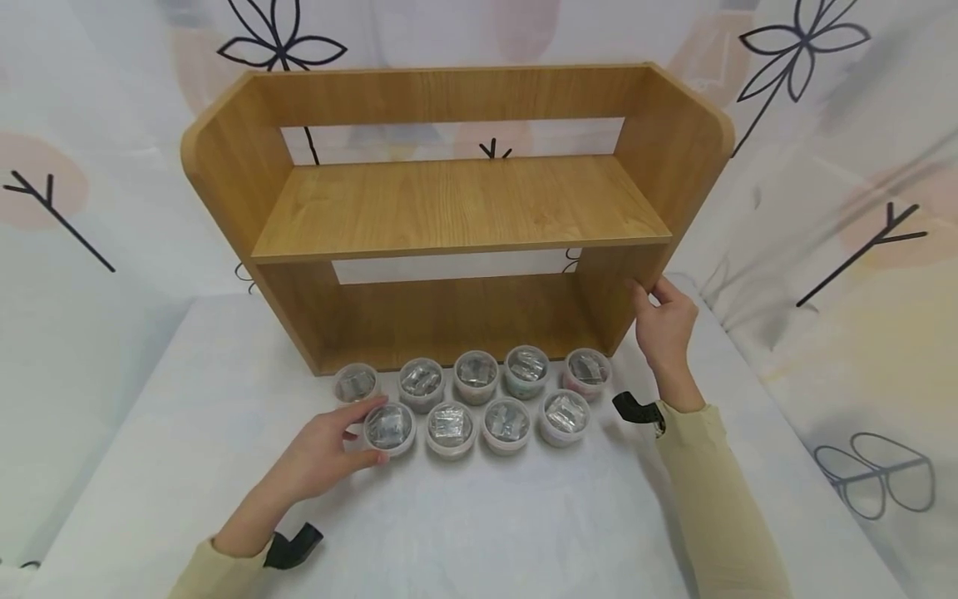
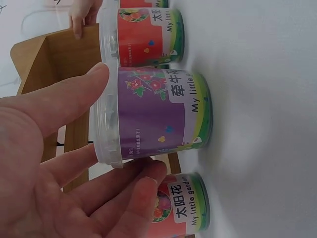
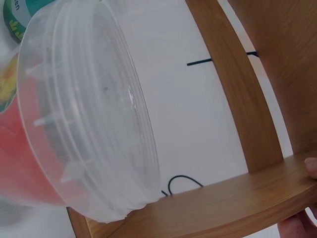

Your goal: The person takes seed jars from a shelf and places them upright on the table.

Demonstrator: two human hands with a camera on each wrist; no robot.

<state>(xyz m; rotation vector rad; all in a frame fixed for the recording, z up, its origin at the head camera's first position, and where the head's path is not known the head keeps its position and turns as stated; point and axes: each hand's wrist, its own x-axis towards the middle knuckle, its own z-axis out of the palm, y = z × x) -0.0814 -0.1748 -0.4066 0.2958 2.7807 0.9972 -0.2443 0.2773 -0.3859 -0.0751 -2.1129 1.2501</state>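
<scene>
With thumb and fingers on either side of its lid, my left hand [image 1: 322,453] holds a purple-labelled seed-growing cup [image 2: 153,111] at the front left of the group. The cup stands upright on the table under a clear lid [image 1: 389,427]. My right hand [image 1: 664,324] grips the front edge of the right side panel [image 1: 677,158] of a two-tier wooden shelf [image 1: 464,204]. In the right wrist view only some of that hand's fingertips [image 3: 311,168] show. Close to that camera is a clear-lidded cup with a red label [image 3: 25,153].
Several more lidded cups stand in two rows before the shelf, among them a front-row cup [image 1: 450,428] and a back-row cup [image 1: 476,374]. Red-labelled cups [image 2: 143,37] flank the purple one. A white cloth [image 1: 479,532] covers the table; patterned fabric [image 1: 861,208] hangs around it.
</scene>
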